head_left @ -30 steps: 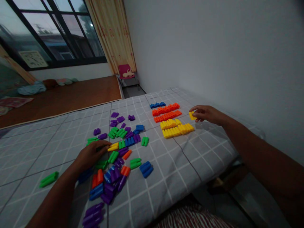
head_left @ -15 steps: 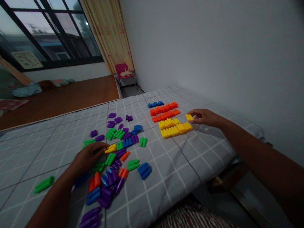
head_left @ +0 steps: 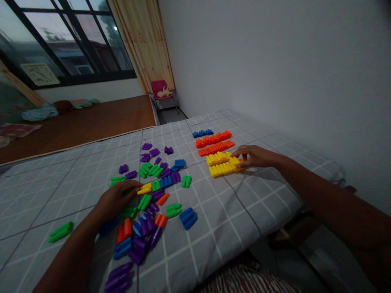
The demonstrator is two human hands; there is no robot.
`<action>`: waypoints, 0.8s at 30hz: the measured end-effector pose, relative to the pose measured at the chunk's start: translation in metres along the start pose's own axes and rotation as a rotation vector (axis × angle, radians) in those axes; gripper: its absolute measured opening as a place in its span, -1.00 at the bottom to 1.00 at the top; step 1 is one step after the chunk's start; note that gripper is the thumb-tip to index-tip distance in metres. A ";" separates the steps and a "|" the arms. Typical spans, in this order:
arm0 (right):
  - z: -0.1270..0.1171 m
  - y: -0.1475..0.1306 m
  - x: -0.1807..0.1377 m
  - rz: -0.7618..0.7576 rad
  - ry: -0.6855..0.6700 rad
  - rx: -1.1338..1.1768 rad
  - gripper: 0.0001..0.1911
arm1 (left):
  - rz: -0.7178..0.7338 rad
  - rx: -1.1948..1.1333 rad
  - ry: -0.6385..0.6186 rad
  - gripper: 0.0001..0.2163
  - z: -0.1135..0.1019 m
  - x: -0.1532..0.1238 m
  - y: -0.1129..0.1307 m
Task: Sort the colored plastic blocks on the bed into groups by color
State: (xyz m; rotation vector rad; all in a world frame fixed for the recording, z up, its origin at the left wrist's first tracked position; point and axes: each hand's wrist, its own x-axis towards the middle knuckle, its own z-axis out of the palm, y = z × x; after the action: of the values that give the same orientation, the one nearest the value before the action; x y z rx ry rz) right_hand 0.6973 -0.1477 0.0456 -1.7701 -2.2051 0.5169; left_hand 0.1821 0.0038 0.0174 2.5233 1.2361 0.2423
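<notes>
Two yellow rows of ridged plastic toy blocks (head_left: 220, 169) lie on the checked cloth. My right hand (head_left: 252, 156) is at their right end, thumb and fingers pinched on a yellow block (head_left: 233, 162) that it partly hides. Among the loose blocks, my left hand (head_left: 119, 198) has its thumb and index fingertips closed on the end of another yellow block (head_left: 146, 188). Around it lie green blocks (head_left: 144, 202), purple blocks (head_left: 139, 250) and blue blocks (head_left: 188, 218), some overlapping. My left forearm and hand cover part of the pile.
Beyond the yellow rows are two orange rows (head_left: 216, 147) and a short blue row (head_left: 203, 133). A single green block (head_left: 61, 232) lies left of my forearm. The bed-like surface with its grey cloth (head_left: 214, 219) ends at the near edge; a wall (head_left: 275, 73) stands right.
My right hand has moved left and down, bringing the yellow block from above the rows' right end against them. My left hand stays at its yellow block. The view has shifted slightly.
</notes>
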 end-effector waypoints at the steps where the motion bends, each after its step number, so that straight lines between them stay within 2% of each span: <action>1: 0.000 -0.001 0.000 0.005 -0.006 -0.004 -0.45 | -0.004 0.004 -0.005 -0.59 0.000 0.000 0.000; 7: -0.004 -0.006 -0.001 0.079 0.008 -0.001 -0.41 | -0.006 0.015 -0.020 -0.58 0.001 0.001 -0.002; 12: -0.001 -0.007 0.002 0.043 0.014 -0.029 -0.31 | -0.009 0.005 -0.033 -0.57 0.002 0.001 -0.004; 17: 0.001 -0.008 0.006 0.043 -0.022 -0.096 -0.41 | -0.021 0.006 -0.032 -0.57 0.001 0.000 -0.001; 24: -0.035 0.003 -0.012 0.101 0.143 -0.006 -0.41 | -0.019 -0.017 -0.021 -0.58 -0.002 0.000 0.004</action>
State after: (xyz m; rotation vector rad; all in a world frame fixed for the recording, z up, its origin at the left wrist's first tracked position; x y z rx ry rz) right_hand 0.7173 -0.1547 0.0763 -1.8676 -2.0320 0.3924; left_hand 0.1844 0.0020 0.0204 2.4923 1.2449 0.2200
